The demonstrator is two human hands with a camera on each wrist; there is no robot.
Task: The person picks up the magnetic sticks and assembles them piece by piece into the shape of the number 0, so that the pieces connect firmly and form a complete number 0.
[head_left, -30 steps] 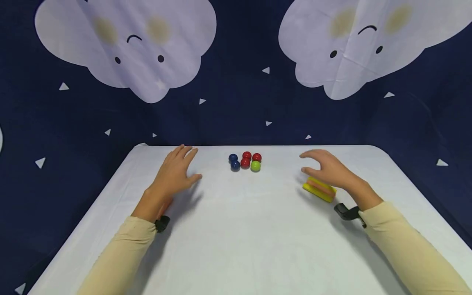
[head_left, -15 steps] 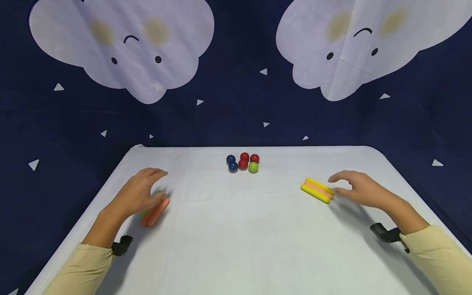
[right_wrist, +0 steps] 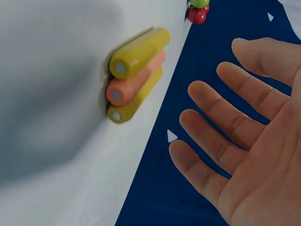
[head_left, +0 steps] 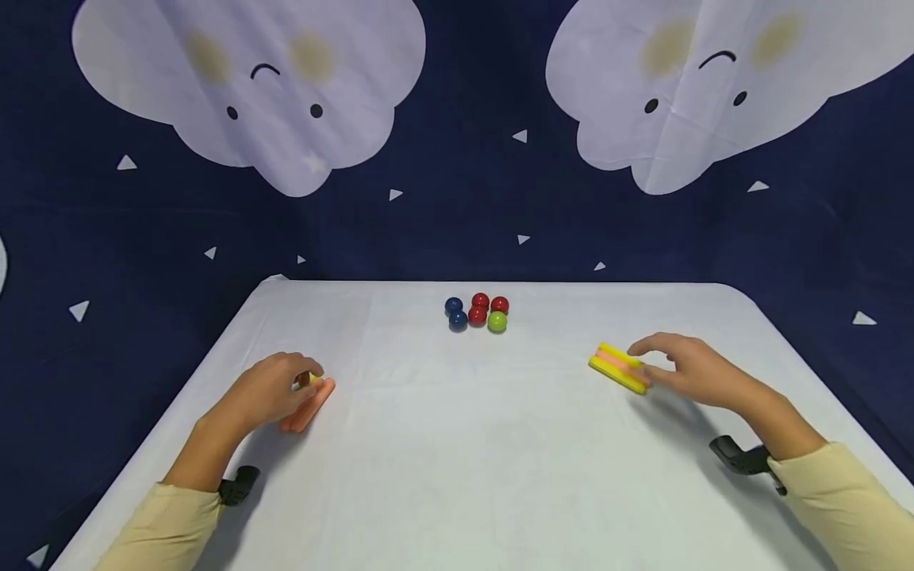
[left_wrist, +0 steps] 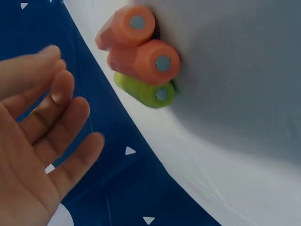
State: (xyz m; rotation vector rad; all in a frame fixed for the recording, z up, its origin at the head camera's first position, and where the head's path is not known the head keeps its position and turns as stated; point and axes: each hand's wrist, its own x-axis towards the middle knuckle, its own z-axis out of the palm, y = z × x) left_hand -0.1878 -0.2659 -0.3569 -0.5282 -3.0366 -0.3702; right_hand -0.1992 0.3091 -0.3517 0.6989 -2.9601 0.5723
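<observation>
Left fingers (left_wrist: 65, 127) have narrowed; right fingers (right_wrist: 225, 110) stay wide. Navy cloud-print cloth (head_left: 457, 174) backs the white desk (head_left: 457, 452) beneath orange-and-lime cylinders (left_wrist: 141, 59) and yellow-and-orange cylinders (right_wrist: 135, 84).

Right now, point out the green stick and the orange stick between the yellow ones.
Green stick (left_wrist: 143, 92): left wrist view, on its long side.
Orange stick (right_wrist: 136, 84): right wrist view, on its long side.

Head view — forward, down, wrist views — close
</observation>
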